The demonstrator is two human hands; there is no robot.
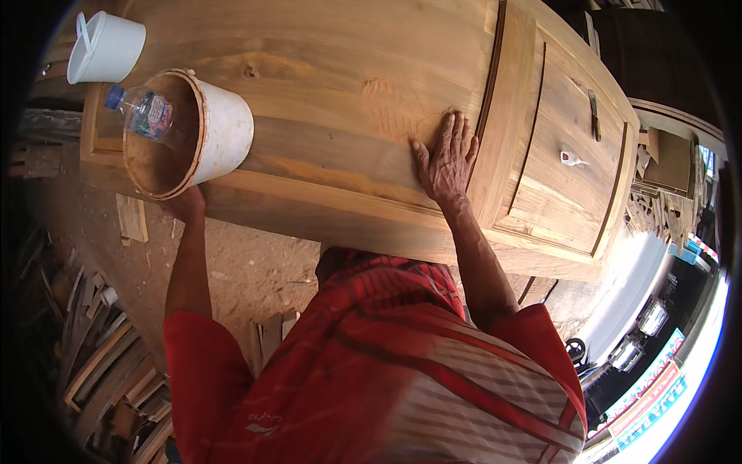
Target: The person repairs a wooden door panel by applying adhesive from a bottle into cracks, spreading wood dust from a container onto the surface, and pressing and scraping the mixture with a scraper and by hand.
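Spread flat, my right hand (450, 160) rests on a brown wooden door (332, 155), with its fingers apart and nothing in them. Beside its fingertips lies a patch of pale sawdust (390, 108). At the left, my left hand (185, 203) is at the door's near edge, just below a dirty white bucket (228, 130). The bucket hides its fingers, so whether it grips the bucket or the door edge is unclear. Inside the bucket is a clear plastic bottle (152, 114) with a blue cap.
A smaller white pail (116, 48) with a handle stands at the far left. On the door's right panel lie a dark, narrow tool (594, 116) and a small white piece (570, 158). Wood offcuts (116, 371) are heaped on the floor at the lower left.
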